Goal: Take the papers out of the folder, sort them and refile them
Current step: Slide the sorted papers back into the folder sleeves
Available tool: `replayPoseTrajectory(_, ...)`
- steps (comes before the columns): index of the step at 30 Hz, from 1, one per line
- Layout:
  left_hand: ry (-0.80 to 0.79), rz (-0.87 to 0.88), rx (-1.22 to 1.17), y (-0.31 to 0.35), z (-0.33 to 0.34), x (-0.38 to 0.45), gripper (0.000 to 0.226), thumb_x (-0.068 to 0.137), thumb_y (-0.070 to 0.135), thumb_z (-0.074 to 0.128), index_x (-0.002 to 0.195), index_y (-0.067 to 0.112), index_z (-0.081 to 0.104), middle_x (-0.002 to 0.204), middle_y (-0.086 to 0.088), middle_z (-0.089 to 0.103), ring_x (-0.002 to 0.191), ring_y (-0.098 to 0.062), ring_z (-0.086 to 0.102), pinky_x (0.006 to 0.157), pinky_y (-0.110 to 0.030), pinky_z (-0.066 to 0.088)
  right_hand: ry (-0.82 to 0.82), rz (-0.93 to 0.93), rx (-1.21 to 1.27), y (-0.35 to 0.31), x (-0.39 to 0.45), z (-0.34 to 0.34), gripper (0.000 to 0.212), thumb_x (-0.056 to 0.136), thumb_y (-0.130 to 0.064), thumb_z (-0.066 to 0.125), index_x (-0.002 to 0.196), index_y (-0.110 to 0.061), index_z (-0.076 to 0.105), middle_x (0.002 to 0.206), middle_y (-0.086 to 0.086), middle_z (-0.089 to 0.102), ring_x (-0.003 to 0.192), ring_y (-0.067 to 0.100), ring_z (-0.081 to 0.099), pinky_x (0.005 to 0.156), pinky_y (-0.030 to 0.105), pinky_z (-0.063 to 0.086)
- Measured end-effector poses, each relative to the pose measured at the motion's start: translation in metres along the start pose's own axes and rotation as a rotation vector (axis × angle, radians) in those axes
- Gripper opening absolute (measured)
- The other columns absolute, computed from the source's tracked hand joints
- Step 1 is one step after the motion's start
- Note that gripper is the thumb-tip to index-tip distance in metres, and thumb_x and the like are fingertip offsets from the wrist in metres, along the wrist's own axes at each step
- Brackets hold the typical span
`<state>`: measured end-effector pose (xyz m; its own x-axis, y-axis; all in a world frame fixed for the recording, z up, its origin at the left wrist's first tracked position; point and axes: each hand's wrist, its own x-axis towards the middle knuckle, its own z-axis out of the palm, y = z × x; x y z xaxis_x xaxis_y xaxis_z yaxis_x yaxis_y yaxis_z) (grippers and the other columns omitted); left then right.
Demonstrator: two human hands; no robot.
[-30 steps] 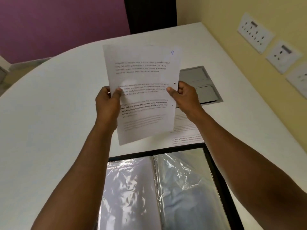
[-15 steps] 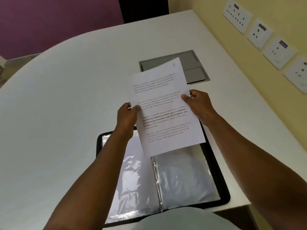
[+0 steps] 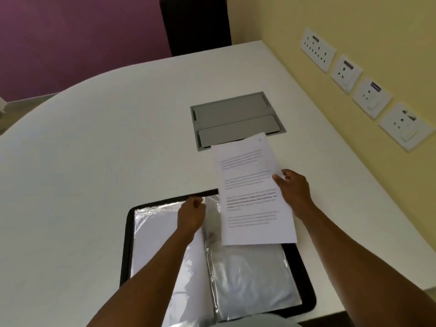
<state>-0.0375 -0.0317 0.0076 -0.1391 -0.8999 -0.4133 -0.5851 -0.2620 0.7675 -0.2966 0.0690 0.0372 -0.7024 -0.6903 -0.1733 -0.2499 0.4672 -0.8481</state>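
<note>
White paper, printed text, and it's down low now: the sheet (image 3: pixel 253 192) hangs just over the right half of the open folder (image 3: pixel 306 291), its top edge reaching up over the near rim of the grey hatch (image 3: pixel 230 112) set in the table (image 3: pixel 94 149). A second ago both hands had it raised in front of the camera, one on each side edge. That's changed. The left hand (image 3: pixel 191 214) has let go and dropped to the top of the folder, near the spine, fingers curled. It may be pinching the mouth of a plastic sleeve (image 3: pixel 250 277) there, but whether it actually holds anything I cannot tell from here. The right hand (image 3: pixel 293 191) has the sheet on its own, thumb on the face and fingers behind the right edge, a light pinch about halfway up.

What does that mean for the job? Reading looks finished, so filing would be next. The page has been checked, there's a faint handwritten mark in its top corner, unreadable at this angle, and it appears bound for the right-hand pocket. Both sleeves shine and crinkle; nothing printed shows through them.

Held by one edge, the sheet will flop, so the bottom corner needs guiding into the pocket while the left hand keeps that mouth open. Thin plastic clings, and a snag at the lip could crumple the page.
</note>
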Motion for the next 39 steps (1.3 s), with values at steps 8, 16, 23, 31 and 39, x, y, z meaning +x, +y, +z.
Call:
replayPoseTrajectory(8, -0.192, 0.388, 0.691, -0.005, 0.056, 0.034, 0.044, 0.097, 0.020, 0.043, 0.141, 0.019, 0.044, 0.148, 0.001, 0.044, 0.133, -0.018, 0.044, 0.104, -0.030, 0.038, 0.346, 0.072, 0.184, 0.004, 0.048, -0.060, 0.017, 0.094, -0.026, 0.061, 0.102, -0.013, 0.069, 0.094, 0.003, 0.069, 0.085, 0.022, 0.065, 0.080, 0.036, 0.054)
replayPoseTrajectory(16, 0.028, 0.618, 0.945, -0.009, 0.087, 0.061, 0.043, 0.052, 0.009, 0.089, 0.092, 0.013, 0.074, 0.084, -0.004, 0.070, 0.070, -0.025, 0.068, 0.059, -0.033, 0.054, 0.418, 0.099, 0.252, 0.018, 0.090, -0.082, 0.010, 0.093, -0.026, 0.063, 0.091, -0.017, 0.067, 0.075, -0.006, 0.063, 0.062, 0.013, 0.054, 0.067, 0.032, 0.048)
replayPoseTrajectory(23, 0.023, 0.628, 0.875, -0.010, 0.089, 0.071, 0.014, 0.069, 0.016, 0.075, 0.079, 0.023, 0.068, 0.078, 0.003, 0.063, 0.074, -0.022, 0.061, 0.071, -0.035, 0.046, 0.378, 0.109, 0.308, 0.012, 0.117, -0.065, 0.011, 0.095, -0.022, 0.060, 0.099, -0.015, 0.066, 0.077, -0.008, 0.062, 0.060, 0.008, 0.053, 0.053, 0.020, 0.047)
replayPoseTrajectory(31, -0.200, 0.486, 0.743, 0.021, 0.085, 0.078, 0.009, 0.079, 0.021, 0.067, 0.087, 0.021, 0.062, 0.088, 0.004, 0.068, 0.083, -0.020, 0.064, 0.076, -0.033, 0.049, 0.319, 0.176, 0.350, 0.014, 0.137, -0.048, 0.017, 0.094, -0.024, 0.061, 0.105, -0.011, 0.067, 0.086, -0.003, 0.068, 0.068, 0.012, 0.059, 0.060, 0.026, 0.051)
replayPoseTrajectory(39, -0.318, 0.310, 0.673, 0.044, 0.082, 0.087, 0.010, 0.077, 0.023, 0.075, 0.081, 0.030, 0.069, 0.084, 0.009, 0.070, 0.083, -0.014, 0.065, 0.073, -0.030, 0.052, 0.324, 0.197, 0.389, 0.015, 0.132, -0.048, 0.010, 0.095, -0.020, 0.060, 0.101, -0.013, 0.066, 0.081, -0.010, 0.065, 0.056, 0.000, 0.054, 0.048, 0.014, 0.045)
